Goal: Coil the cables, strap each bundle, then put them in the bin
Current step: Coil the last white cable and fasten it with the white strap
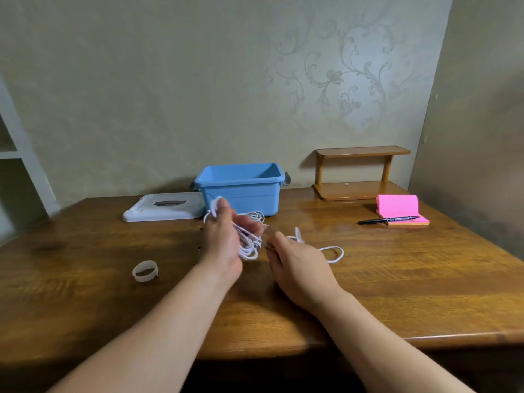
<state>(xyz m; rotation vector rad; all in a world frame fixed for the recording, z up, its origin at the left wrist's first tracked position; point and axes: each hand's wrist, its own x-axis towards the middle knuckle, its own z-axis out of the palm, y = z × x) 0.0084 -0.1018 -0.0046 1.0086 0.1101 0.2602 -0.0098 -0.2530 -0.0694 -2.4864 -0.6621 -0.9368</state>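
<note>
My left hand (224,239) holds a bundle of white cable (249,245) wound in loops over its fingers, raised just above the table. Just to the right, my right hand (295,259) pinches the loose end of the same cable; a free loop of it (336,252) trails on the wood beyond my knuckles. Behind the hands stands the open blue bin (241,185), with another white cable pile (256,215) in front of it. A pale strap curled into a ring (145,271) lies on the table to the left.
The bin's white lid (164,209) lies left of the bin. A small wooden shelf (357,174) stands at the back right, with a pink sticky-note pad (399,212) and a black pen (388,220) in front. The table's front edge (425,337) is near.
</note>
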